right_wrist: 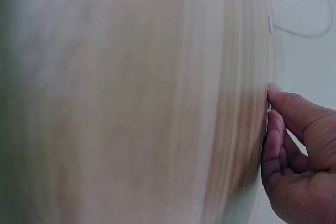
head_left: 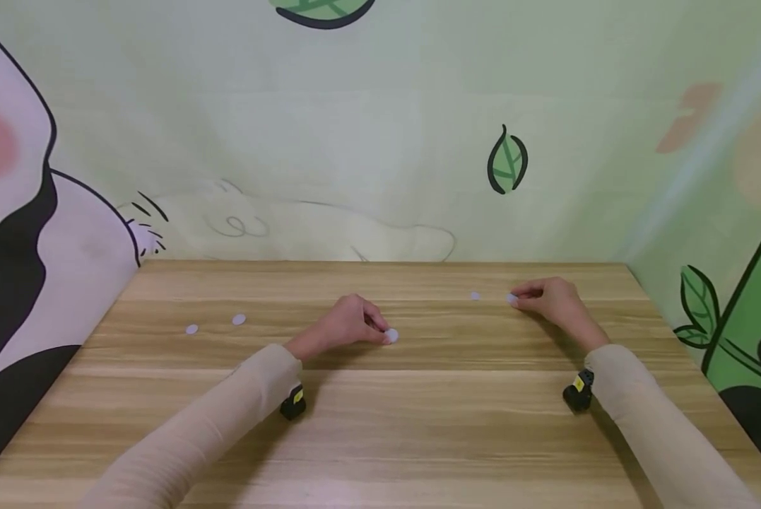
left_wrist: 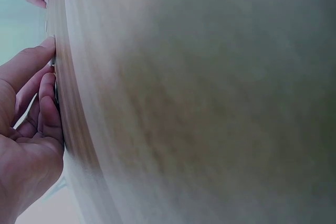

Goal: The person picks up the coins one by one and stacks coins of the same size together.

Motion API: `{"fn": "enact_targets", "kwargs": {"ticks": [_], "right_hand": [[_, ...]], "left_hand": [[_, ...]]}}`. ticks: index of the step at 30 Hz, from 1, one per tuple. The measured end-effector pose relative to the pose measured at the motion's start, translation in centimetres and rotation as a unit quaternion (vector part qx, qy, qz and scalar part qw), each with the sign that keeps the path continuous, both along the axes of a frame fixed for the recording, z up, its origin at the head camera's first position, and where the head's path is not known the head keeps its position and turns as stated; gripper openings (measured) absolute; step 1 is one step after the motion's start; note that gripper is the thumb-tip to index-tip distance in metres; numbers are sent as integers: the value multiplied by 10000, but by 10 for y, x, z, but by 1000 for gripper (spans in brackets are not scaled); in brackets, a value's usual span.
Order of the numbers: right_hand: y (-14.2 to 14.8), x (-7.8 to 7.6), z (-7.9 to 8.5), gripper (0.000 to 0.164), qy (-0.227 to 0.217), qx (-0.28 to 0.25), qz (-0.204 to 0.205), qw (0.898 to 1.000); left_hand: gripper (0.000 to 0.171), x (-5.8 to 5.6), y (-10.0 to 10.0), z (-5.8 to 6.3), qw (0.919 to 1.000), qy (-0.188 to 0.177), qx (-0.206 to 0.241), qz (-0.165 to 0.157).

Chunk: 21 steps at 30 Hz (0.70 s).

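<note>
In the head view, my left hand point(head_left: 353, 322) is low over the middle of the table, pinching the edge of a small pale round disc point(head_left: 391, 336) between thumb and fingers. Farther right, my right hand point(head_left: 557, 302) holds another such disc point(head_left: 511, 298) at its fingertips, close to the tabletop. Both wrist views show the left hand point(left_wrist: 31, 114) and right hand point(right_wrist: 302, 150) with fingers bent down at the wood; the held discs are mostly hidden there. Between the hands lies a third disc point(head_left: 475, 296), nearer the right one.
Two more pale discs, a left one point(head_left: 192, 329) and a right one point(head_left: 239, 319), lie flat on the left of the wooden table point(head_left: 380, 438). Behind the table's far edge stands a printed green backdrop point(head_left: 380, 141). A small black camera is strapped at each wrist.
</note>
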State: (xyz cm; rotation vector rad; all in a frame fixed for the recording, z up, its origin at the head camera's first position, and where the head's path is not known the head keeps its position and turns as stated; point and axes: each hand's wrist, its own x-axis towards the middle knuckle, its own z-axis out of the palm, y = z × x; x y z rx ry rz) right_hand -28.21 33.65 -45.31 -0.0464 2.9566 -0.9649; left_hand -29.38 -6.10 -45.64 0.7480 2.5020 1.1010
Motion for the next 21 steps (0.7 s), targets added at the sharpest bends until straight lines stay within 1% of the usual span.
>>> {"fn": "enact_targets", "kwargs": {"ticks": [7,13,19,21], "right_hand": [[-1,-1,2,33,8,27,40,10000],[1,-2,4,33,-20,92,38,9999],[-1,1,5,37,-36,48,19,10000],[-2,1,5,40,-13,41,16,10000]], "left_hand": [[15,1,0,1,10000,-23,-48,84],[15,-1,0,0,10000,25,-1,17],[15,-1,-1,0,10000,76,-16,33],[15,0,-1,0,10000,32,-23,45]]}}
